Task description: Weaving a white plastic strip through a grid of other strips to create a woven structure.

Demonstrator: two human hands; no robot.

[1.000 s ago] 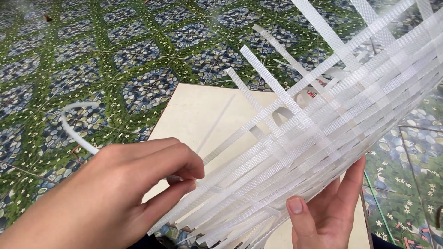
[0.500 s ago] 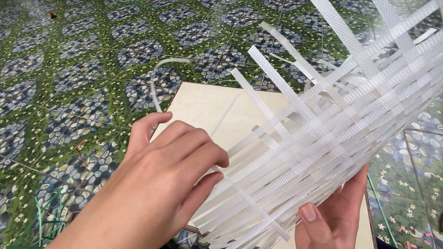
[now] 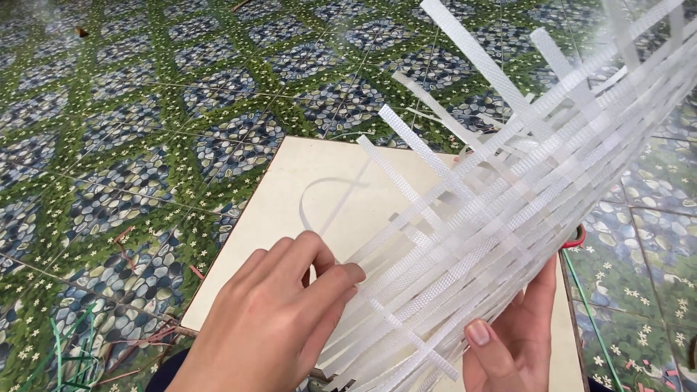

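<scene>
Gripping the near edge of a woven mat (image 3: 501, 239) of flat white plastic strips, your two hands work close to your body. Your left hand (image 3: 272, 319) lies knuckles up at the mat's left edge, its fingers curled and pinched around the ends of several strips. Your right hand (image 3: 519, 341) sits under the mat's lower edge, palm towards you, the thumb pressed against the underside while the fingers are hidden behind the weave; it looks closed on the mat, supporting it from below.

The mat itself is a loose lattice: the strips are thin, translucent and embossed with a fine mesh texture, crossing over and under one another. It is lifted off the surface and slants up and away to the right, with free strip ends fanning out beyond the woven part.

Beneath the mat lies a smooth, pale cream board (image 3: 327, 181), square-cornered, resting on the floor. A single loose strip (image 3: 319, 196) curls in a loop on the board, just beyond your left hand.

Further out from the mat, the floor (image 3: 145, 109) is glossy tile, patterned with blue pebble shapes, green bands and small white flowers.
</scene>
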